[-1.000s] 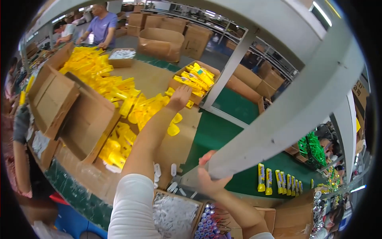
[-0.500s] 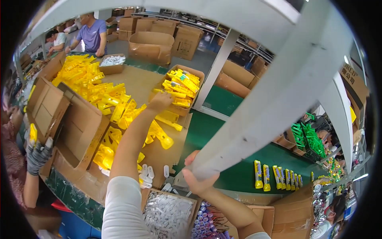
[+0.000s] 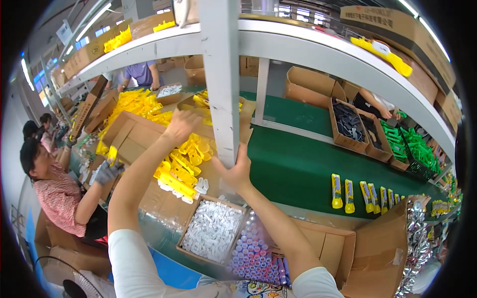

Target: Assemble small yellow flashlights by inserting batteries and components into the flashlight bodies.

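At a crowded assembly station, a person leans in around a white upright post (image 3: pixel 222 74), the right hand (image 3: pixel 231 169) clasped about its lower end, thumb to one side and fingers to the other. The left hand (image 3: pixel 185 123) reaches out to the left of the post, fingers curled beside a cardboard carton (image 3: pixel 188 103) of yellow torch-shaped pieces; whether it grasps the rim, a piece or nothing cannot be told. The carton stands just left of the post and partly behind it, while loose yellow casings (image 3: pixel 191 151) lie left of the post on the near side. Nearer the person than the post sit a box of small white parts (image 3: pixel 211 231) and a cluster of purple-ended cylinders (image 3: pixel 253 256); to the post's right, a row of yellow torches (image 3: pixel 350 196) lines the green worktop (image 3: pixel 293 159). Good handling here would seem to call for a firm right-hand hold on the post to steady the long reach, a left wrist kept above the loose casings, a full-fingered grip on any carton wall, and enough room between carton and post to avoid snagging or spilling.
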`<state>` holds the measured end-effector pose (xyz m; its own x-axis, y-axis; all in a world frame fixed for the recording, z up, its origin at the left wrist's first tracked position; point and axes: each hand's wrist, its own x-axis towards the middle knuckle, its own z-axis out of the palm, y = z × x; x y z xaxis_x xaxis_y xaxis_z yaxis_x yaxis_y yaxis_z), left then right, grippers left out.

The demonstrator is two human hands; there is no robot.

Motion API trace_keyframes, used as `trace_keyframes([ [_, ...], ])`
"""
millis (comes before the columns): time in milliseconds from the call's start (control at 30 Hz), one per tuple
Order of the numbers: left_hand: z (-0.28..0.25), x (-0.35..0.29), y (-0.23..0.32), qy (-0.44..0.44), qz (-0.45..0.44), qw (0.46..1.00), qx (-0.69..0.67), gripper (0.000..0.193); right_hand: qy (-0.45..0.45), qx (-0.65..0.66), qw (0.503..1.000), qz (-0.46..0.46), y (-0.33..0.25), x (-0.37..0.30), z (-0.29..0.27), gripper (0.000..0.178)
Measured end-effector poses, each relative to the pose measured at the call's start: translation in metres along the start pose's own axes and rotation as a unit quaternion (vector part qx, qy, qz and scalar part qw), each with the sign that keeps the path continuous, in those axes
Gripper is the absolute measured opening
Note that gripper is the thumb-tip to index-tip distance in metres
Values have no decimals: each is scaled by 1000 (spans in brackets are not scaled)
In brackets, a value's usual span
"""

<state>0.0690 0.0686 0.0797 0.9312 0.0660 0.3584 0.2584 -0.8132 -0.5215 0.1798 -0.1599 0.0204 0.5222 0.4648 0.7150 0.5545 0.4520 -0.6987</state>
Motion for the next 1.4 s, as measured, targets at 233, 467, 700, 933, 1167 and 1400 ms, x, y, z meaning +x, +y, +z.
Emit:
trace_keyframes([
  [233, -151, -74, 32, 81, -34, 996, -21, 24, -7, 41, 999, -13, 0, 0, -5, 61],
  [467, -295, -169, 112, 50, -163, 984, 42, 25, -33, 39, 999, 3, -2, -1, -9, 58],
  [700, -380, -230, 210, -4, -244, 966, 87, 27, -53, 28, 998, 16, -1, 5, -10, 55],
  [933, -362, -272, 272, -71, -317, 941, 92, 27, -52, 51, 997, 6, 2, 3, -9, 54],
  [1167, -259, -298, 275, -99, -407, 906, 70, 27, -58, 61, 996, -3, -2, 5, -12, 55],
  [1400, -129, -266, 261, -189, -447, 874, -37, 13, -60, 90, 994, -21, 4, 2, -12, 55],
])
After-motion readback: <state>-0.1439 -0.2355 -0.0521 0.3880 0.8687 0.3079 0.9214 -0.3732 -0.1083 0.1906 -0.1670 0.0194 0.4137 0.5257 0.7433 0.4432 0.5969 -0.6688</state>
